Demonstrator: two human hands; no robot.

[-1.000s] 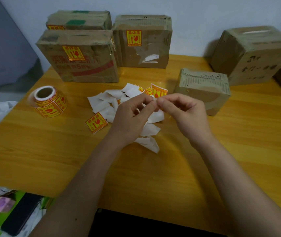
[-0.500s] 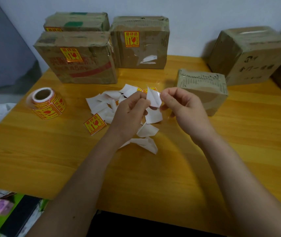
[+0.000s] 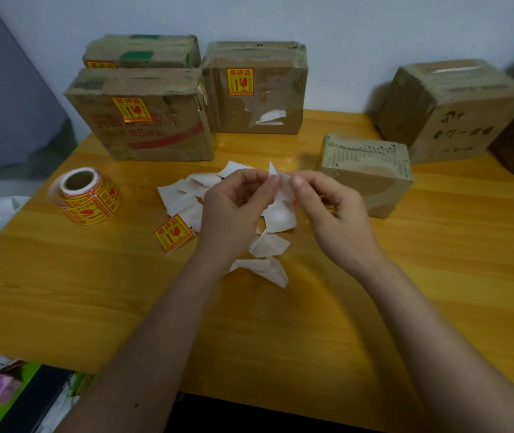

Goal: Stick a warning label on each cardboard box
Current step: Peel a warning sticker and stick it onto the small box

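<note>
Hands pinch a label over the paper scraps

Glossy yellow wooden table (image 3: 374,307) lies bare at its near edge. Above it, left hand (image 3: 234,207) and right hand (image 3: 333,214) both pinch a small white-backed warning label (image 3: 276,182) between thumbs and fingertips, over curled white backing scraps (image 3: 268,245). A label roll (image 3: 85,195) stands left. Beyond, worn taped cardboard boxes (image 3: 143,120) line the wall.

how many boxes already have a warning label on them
3, all at back left: the front box, the box behind it and the box beside them. Labels on hidden faces can't be ruled out.
</note>
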